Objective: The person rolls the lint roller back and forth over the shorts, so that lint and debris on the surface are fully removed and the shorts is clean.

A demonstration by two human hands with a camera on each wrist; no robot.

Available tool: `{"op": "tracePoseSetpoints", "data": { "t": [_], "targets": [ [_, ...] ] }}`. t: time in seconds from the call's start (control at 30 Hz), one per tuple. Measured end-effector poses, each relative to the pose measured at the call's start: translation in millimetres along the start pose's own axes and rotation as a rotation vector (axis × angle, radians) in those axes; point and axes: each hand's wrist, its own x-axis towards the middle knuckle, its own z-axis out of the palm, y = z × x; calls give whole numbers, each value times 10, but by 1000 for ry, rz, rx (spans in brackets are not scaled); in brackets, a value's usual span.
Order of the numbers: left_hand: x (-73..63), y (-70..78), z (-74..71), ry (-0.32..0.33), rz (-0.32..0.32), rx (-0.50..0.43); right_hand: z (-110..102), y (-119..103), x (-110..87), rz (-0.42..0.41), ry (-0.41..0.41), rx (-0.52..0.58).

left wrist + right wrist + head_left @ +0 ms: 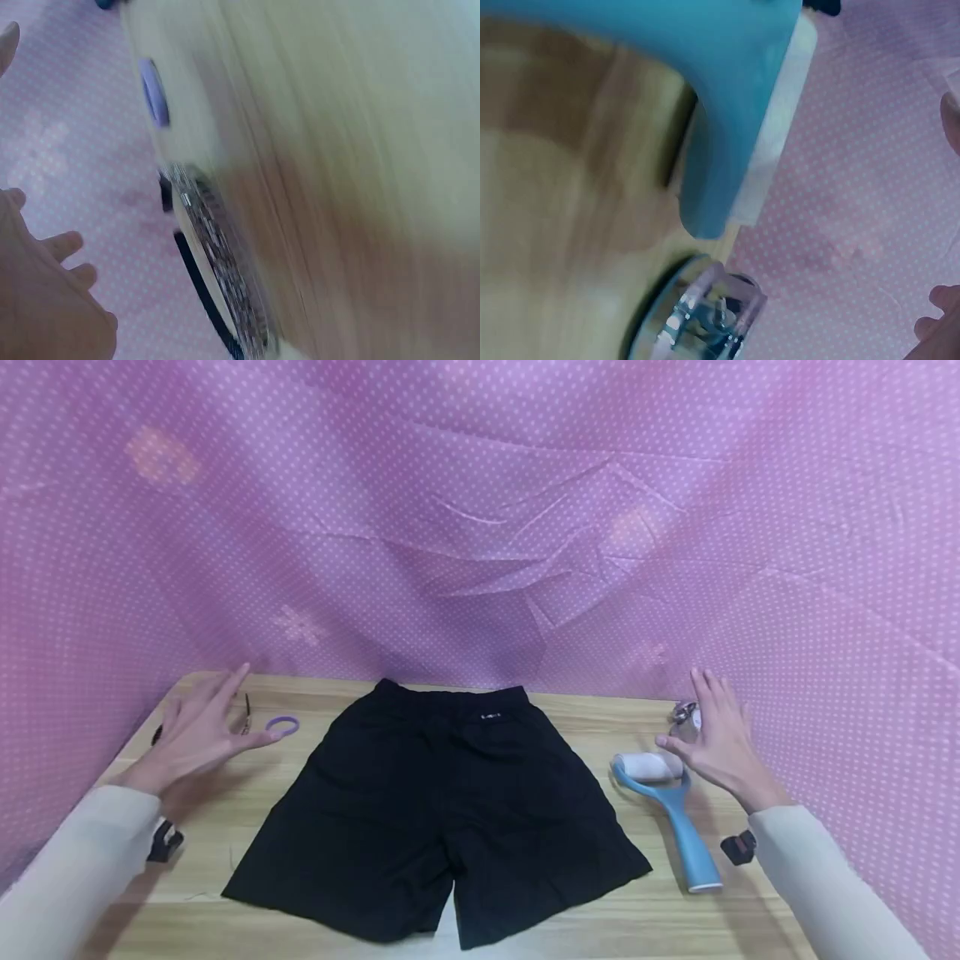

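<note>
Black shorts (pixel 442 810) lie spread flat on the wooden table, waistband away from me. My left hand (pixel 198 731) hovers over the table's left side with fingers spread, holding nothing, near a small purple ring (pixel 282 725). Below that hand, the left wrist view shows a glittery dark band (pixel 221 259), blurred. To the right of the shorts lies a lint roller (pixel 686 835) with a blue handle and white roll. My right hand (pixel 720 735) is held spread above it, fingers extended and nothing gripped. A small shiny metal-and-clear object (pixel 712 315), its kind unclear, sits partly behind this hand.
A pink dotted cloth (pixel 480 527) hangs behind and at both sides of the table (pixel 525 935). A dark strip (pixel 206 296) lies beside the glittery band. Dark wrist devices (pixel 738 847) hang below both sleeves.
</note>
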Motion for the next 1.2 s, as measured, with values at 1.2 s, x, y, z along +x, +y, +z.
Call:
{"op": "tracePoseSetpoints", "data": {
  "t": [1.2],
  "targets": [
    [720, 841, 685, -90, -268, -427, 314, -78, -1119, 431, -280, 254]
  ]
}}
